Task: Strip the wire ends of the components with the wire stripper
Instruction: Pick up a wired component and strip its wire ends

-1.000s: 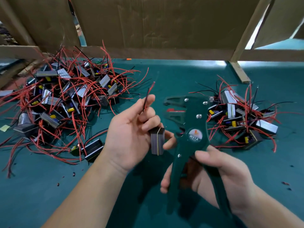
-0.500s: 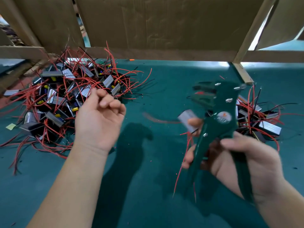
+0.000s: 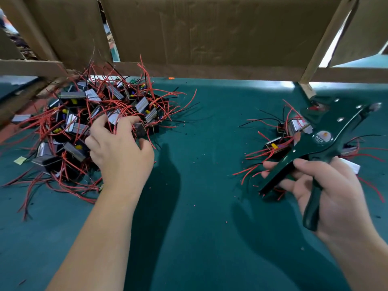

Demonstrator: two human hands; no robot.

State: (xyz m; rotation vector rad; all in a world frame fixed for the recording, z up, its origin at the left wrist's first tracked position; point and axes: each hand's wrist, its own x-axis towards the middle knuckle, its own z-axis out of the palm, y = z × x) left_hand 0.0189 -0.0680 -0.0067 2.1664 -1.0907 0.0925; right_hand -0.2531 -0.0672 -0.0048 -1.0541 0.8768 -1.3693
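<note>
Left hand (image 3: pixel 119 152) has reached the tangled, red-wired components (image 3: pixel 84 114).

Red-wired components (image 3: pixel 94 114) form two heaps; green wire stripper (image 3: pixel 321 141) tilts above one.

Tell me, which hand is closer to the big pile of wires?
Left. The left hand is right at the big pile, touching its wires. The right hand is far off to the other side, holding the stripper by the small pile.
</note>
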